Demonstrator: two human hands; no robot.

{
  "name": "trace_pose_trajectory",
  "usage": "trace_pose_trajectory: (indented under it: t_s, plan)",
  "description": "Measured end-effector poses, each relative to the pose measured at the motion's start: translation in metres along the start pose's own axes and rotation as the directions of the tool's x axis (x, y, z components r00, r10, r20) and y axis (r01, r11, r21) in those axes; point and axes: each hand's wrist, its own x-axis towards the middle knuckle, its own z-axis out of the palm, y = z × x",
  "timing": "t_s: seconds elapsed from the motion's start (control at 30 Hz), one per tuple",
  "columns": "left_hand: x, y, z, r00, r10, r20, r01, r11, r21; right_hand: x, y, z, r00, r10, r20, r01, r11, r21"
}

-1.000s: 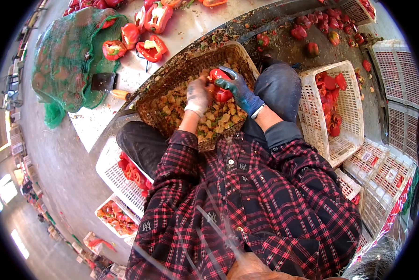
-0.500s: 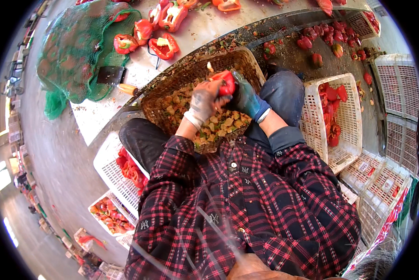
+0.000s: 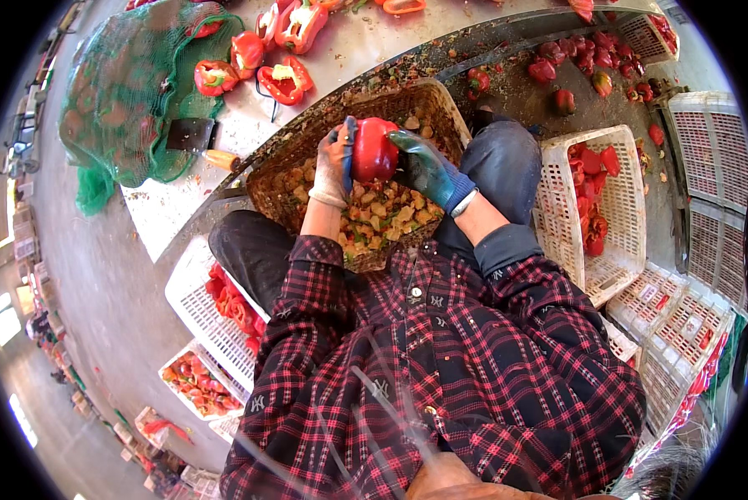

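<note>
A whole-looking red bell pepper (image 3: 376, 150) is held between my two hands, above a brown-stained crate (image 3: 266, 187) set between my knees. My left hand (image 3: 334, 167), in a pale, dirty glove, closes on the pepper's left side. Against its right side presses my right hand (image 3: 432, 173), in a dark green and blue glove, with its fingertips partly hidden. Whether the right hand also holds a small tool does not show. Pepper cores and seedy scraps (image 3: 391, 221) lie in the crate below.
Ahead, a metal table (image 3: 153, 221) bears cut red peppers (image 3: 286, 81), a green net bag (image 3: 115, 104) and a wooden-handled cleaver (image 3: 192, 135). White crates with red pepper pieces stand at my left (image 3: 199, 292) and right (image 3: 628, 217). Loose peppers (image 3: 564, 102) lie on the floor.
The red pepper has been turned and now shows a broad, smooth side. My left hand has shifted left and opened away from the right, gripping the pepper's side.
</note>
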Motion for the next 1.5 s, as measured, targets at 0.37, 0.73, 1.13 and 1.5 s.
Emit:
trace_pose_trajectory:
  t_s: [0.37,0.73,1.13,1.5]
  plan:
    - [0.007,-0.066,-0.005,0.980,0.159,0.121,-0.113,0.940,-0.323,0.026,0.018,-0.021,0.969,-0.135,-0.206,0.115,0.988,-0.105]
    - [-0.005,-0.042,0.037,0.819,0.574,0.001,-0.188,0.267,0.945,0.049,0.029,-0.024,0.835,-0.331,-0.440,0.156,0.909,-0.387]
    - [-0.018,-0.037,0.043,0.635,0.641,0.432,-0.432,-0.169,0.886,0.065,0.023,-0.043,0.699,-0.668,-0.255,0.381,0.650,-0.657]
    - [-0.039,0.040,0.201,0.501,0.246,0.830,-0.865,0.171,0.471,-0.123,-0.159,-0.089,0.618,-0.727,-0.299,0.760,0.649,-0.008]
